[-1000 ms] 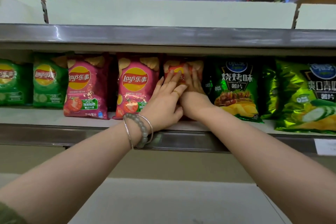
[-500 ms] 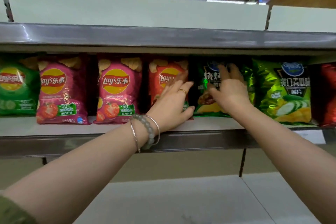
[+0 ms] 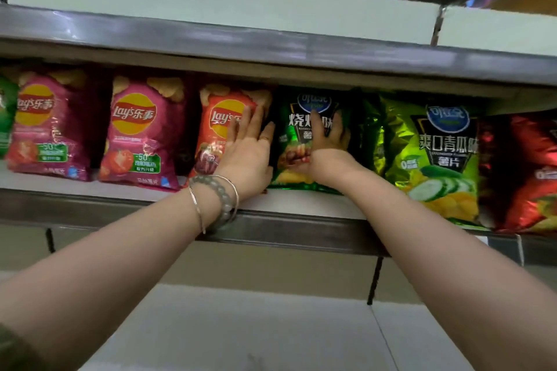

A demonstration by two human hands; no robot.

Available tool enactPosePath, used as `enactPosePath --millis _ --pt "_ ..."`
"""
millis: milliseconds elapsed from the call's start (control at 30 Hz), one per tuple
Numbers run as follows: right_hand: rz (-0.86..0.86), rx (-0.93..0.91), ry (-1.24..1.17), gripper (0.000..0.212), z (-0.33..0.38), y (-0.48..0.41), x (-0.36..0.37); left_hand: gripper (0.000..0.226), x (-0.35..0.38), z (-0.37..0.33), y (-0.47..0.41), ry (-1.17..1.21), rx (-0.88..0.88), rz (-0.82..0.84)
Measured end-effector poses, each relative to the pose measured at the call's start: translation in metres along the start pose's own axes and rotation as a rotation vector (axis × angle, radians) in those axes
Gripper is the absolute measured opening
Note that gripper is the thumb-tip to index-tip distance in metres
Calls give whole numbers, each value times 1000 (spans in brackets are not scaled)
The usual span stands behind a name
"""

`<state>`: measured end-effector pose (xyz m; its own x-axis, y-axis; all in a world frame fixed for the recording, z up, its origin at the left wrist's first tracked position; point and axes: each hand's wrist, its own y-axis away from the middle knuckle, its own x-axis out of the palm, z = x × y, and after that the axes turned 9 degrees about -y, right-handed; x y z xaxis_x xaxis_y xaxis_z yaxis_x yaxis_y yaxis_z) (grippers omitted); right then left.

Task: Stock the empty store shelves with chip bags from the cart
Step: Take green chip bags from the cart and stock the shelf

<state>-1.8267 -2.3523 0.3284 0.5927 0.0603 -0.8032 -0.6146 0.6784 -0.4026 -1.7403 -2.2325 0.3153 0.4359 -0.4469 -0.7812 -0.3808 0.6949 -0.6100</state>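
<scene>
A row of chip bags stands upright on the middle shelf (image 3: 301, 229). My left hand (image 3: 250, 153), with bracelets on the wrist, lies flat with fingers spread on the right side of an orange Lay's bag (image 3: 217, 117). My right hand (image 3: 327, 141) presses flat against the front of the dark green barbecue bag (image 3: 289, 129) beside it. Neither hand grips a bag. The cart is out of view.
Two pink Lay's bags (image 3: 141, 132) (image 3: 42, 123) stand left of the orange one, with a green bag (image 3: 6, 111) at the far left edge. A light green cucumber bag (image 3: 431, 153) and a red bag (image 3: 521, 172) stand to the right. The upper shelf rail (image 3: 211, 36) hangs close above. A white lower shelf (image 3: 241, 325) lies below.
My right hand left the orange Lay's bag, moved right onto the dark green bag, then settled lower on it. My left hand stayed at the orange bag's right side.
</scene>
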Motion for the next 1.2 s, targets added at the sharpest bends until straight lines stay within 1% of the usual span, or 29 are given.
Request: enactPosePath --millis 133,267,333,400,533,633,733,800,833,900,967,1000,1033,1067,1133,1200 --pt "28 -82 16 100 -9 8 -12 80 8 -1 -3 -75 -41 34" --pt "54 -52 41 100 -2 10 -14 80 5 -4 -4 -86 -67 49" --pt "61 -74 76 102 -1 15 -17 79 -1 -7 -1 -69 -77 33" --pt "32 -142 95 100 -3 24 -25 76 -7 -12 2 -59 -73 -6" --pt "-207 -364 0 75 -8 48 -47 69 -18 -43 6 4 46 -90" --pt "-296 -429 -57 58 -15 60 -59 70 -22 -70 4 43 144 -123" --pt "-362 -480 -41 45 -30 67 -72 70 -23 -89 2 93 158 -140" --pt "-506 -590 -51 36 -46 73 -84 71 -23 -98 3 123 157 -138" --pt "-589 -617 -59 32 -56 77 -88 71 -23 -103 4 150 155 -140" --pt "-736 -566 -29 30 -80 81 -95 68 -23 -115 8 270 134 -144" --pt "-772 -407 12 41 -101 83 -94 71 -24 -130 12 442 119 -105" --pt "-732 -291 17 49 -110 83 -92 75 -24 -137 13 512 119 -75" --pt "-646 -173 -4 60 -118 82 -91 80 -23 -144 13 563 121 -42" --pt "-540 -84 -76 69 -125 82 -89 84 -21 -150 12 600 121 -9" --pt "-377 -27 -339 82 -133 80 -86 92 -19 -158 10 635 117 57" --pt "-309 -57 -533 87 -135 76 -84 99 -16 -160 9 637 111 104"
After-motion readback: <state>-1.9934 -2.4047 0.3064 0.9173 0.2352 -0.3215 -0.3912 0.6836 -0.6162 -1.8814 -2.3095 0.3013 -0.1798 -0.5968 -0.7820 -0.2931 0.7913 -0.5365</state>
